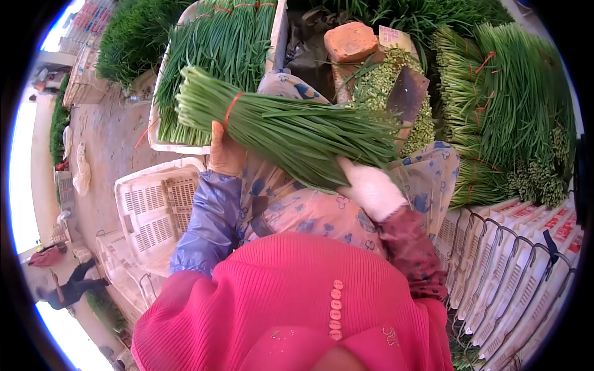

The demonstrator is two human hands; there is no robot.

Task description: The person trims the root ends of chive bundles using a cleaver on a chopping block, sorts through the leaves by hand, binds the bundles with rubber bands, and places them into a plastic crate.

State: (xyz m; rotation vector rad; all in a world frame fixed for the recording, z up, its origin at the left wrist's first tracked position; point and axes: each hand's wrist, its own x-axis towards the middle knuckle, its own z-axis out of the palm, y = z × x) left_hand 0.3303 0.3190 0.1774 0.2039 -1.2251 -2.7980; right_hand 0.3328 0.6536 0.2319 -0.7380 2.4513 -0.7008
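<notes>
A thick bundle of garlic chives [297, 123], tied with a red band [232, 110] near its pale cut ends, lies across both my hands above my lap. My left hand [226, 153] holds it from below near the band, thumb up along the near side; the other fingers are hidden beneath. My right hand [371, 188], in a white glove, grips the leafy part farther right, its fingers partly covered by leaves. Just beyond the bundle, a white crate [279, 37] holds more banded chives. A dark, wide blade [408, 93] rests over chopped pale stem pieces [377, 80].
An orange brick [351, 42] sits beyond the stem pieces. Banded chive bundles [520, 86] are stacked at the right, above a row of white crates with wire handles [507, 266]. An empty-looking basket [154, 204] stands at my left. Farther left is another person [74, 284].
</notes>
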